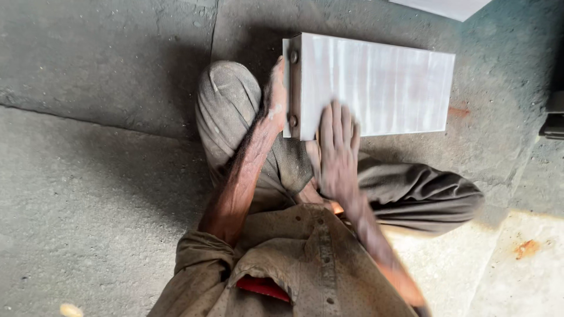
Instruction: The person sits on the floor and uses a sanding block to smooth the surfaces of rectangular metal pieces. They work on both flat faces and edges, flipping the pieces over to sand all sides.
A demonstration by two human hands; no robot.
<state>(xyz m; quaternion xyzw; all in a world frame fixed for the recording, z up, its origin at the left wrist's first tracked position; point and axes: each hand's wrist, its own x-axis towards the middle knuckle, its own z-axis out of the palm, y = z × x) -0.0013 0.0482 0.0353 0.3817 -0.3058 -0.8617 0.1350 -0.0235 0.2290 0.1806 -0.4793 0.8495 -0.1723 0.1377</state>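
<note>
A long rectangular block of pale brushed metal [382, 88] lies on the concrete floor, with a bolted end plate [292, 88] facing me. My left hand [275, 94] grips that end plate along its left edge. My right hand [336, 147] is blurred by motion, fingers spread flat, its fingertips lying over the block's near corner. I cannot see anything held under its palm. My bent knees in grey trousers [232, 111] sit just in front of the block.
Rough grey concrete floor [88, 176] spreads all around, with a crack line at the left. A pale sheet corner [446, 7] shows at the top right, and a dark object [553, 114] pokes in at the right edge. Orange stains mark the lighter slab [526, 249].
</note>
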